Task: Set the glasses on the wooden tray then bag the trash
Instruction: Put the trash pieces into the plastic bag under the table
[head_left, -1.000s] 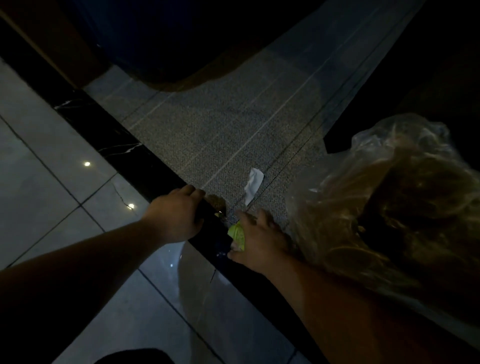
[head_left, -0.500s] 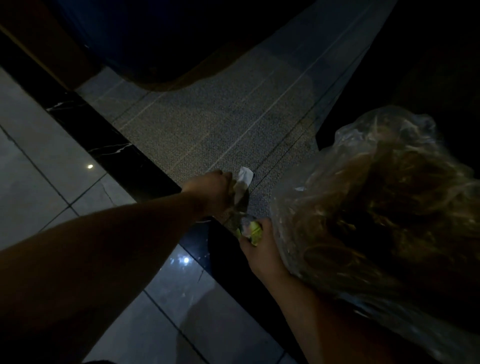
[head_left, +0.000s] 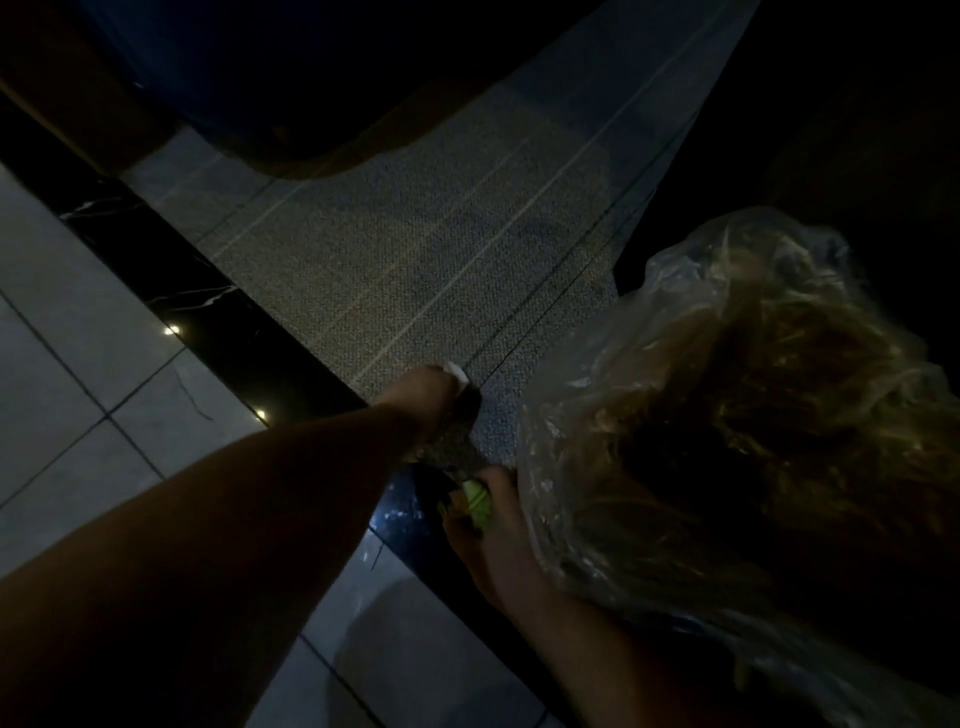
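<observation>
There is only the one view, from the person's head, tipped steeply down and forward at the dim floor. It sits close over both forearms, the grey carpet (head_left: 415, 270) ahead and pale tiles (head_left: 62, 322) leftward.

No legible text, label, brand, number or sign anywhere in the dim head view. Nothing readable on the small white paper scrap (head_left: 456, 372), the crumpled yellow-green wrapper (head_left: 477, 503), or the clear crinkled plastic bag (head_left: 727, 415). Only plain pale stripes on the grey woven carpet (head_left: 415, 260) and white veining on the black marble border strip (head_left: 171, 280); no lettering on either.
</observation>
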